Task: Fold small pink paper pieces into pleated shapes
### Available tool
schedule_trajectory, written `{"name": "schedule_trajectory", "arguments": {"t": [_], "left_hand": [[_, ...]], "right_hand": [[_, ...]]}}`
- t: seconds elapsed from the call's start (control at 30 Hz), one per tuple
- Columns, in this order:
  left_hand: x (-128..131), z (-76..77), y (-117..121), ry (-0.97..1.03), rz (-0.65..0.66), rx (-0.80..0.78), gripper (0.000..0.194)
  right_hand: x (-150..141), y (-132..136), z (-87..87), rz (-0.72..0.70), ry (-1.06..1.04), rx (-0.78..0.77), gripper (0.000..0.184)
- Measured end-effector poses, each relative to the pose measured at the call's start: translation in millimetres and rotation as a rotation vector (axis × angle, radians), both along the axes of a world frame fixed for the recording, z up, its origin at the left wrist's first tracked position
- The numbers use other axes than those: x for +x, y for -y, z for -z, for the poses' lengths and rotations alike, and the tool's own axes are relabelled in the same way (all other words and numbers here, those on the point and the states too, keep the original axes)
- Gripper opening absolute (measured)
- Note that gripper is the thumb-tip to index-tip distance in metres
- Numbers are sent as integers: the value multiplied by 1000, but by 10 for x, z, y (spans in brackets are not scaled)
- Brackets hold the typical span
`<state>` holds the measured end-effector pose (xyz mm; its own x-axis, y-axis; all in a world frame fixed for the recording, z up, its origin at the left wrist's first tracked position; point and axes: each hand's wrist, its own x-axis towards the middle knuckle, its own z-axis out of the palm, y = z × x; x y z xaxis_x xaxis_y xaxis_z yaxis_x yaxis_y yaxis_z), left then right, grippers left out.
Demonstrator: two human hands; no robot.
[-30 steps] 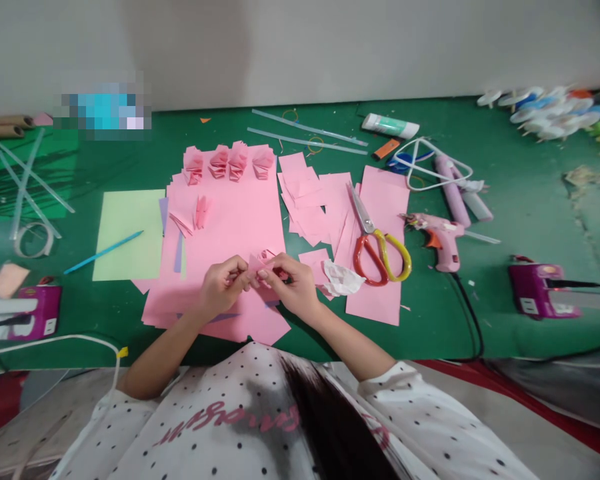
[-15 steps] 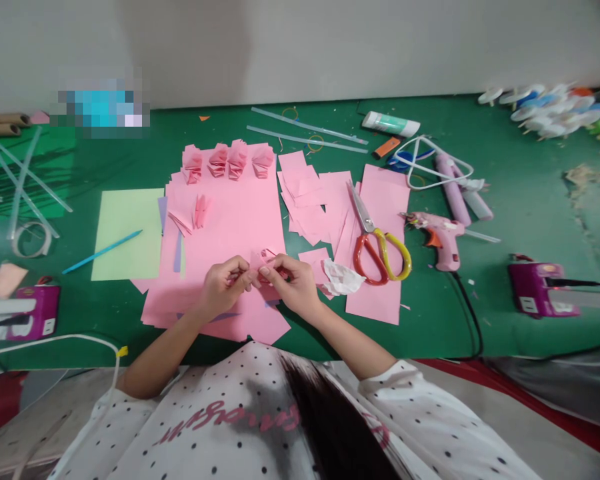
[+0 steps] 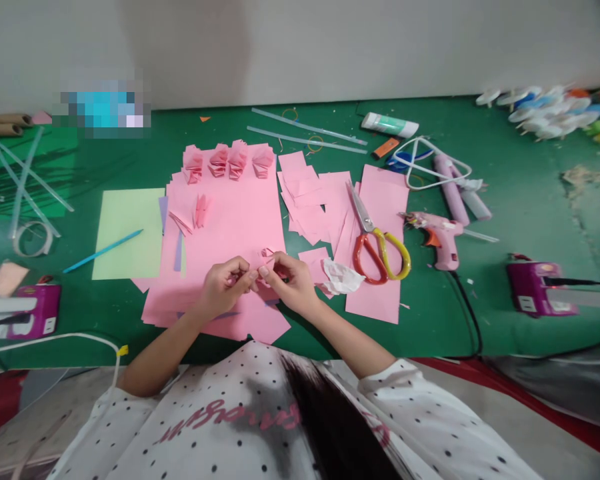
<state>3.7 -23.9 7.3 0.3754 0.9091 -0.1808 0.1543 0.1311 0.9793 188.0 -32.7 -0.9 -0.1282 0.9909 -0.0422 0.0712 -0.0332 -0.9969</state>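
Between my fingertips is a small folded piece of pink paper (image 3: 264,257), partly hidden by the fingers. My left hand (image 3: 226,285) pinches its left side, and my right hand (image 3: 291,281) pinches its right side. Both hands are closed, low over a stack of pink paper sheets (image 3: 240,213). Several fan-folded pink paper pieces (image 3: 237,160) lie in a row along the stack's far edge. Another folded pink piece (image 3: 201,211) rests on the left part of the stack. Right of my right hand lies a crumpled white tissue (image 3: 343,277).
Scissors (image 3: 375,243) with red and yellow handles lie on pink paper at right. Beyond them are a pink glue gun (image 3: 437,240) with a black cord and a purple power socket (image 3: 540,288). Left is a pale green sheet (image 3: 130,227) with a blue pencil (image 3: 105,251).
My fingers have shifted very slightly on the folded pink paper, with both hands still pinching it. The things on the table lie as before.
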Motion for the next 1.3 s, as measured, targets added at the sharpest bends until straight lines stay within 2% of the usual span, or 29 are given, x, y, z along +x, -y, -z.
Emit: {"name": "schedule_trajectory", "arguments": {"t": [0.13,0.33,0.47,0.8,1.07,1.3], "left_hand": [[1,-28,-41,42,26,-87,40],[-31,-37,-90,54,62,-90,50],[-20,-52,-111,62,46,-138,51],[18,-32,-112,63,10,-172,41],[17,1,-101,35,-30,-186,42],[24,-21,-83,41,-13,-172,42]], "right_hand": [[-1,-7,-26,14,-74,-17,38],[14,-20,-52,50,-178,-92,41],[10,-18,-46,22,-205,-122,41],[-12,-9,-59,25,-141,-71,44],[-12,1,-41,20,-134,-57,44],[27,-2,-6,-34,-5,-12,44]]}}
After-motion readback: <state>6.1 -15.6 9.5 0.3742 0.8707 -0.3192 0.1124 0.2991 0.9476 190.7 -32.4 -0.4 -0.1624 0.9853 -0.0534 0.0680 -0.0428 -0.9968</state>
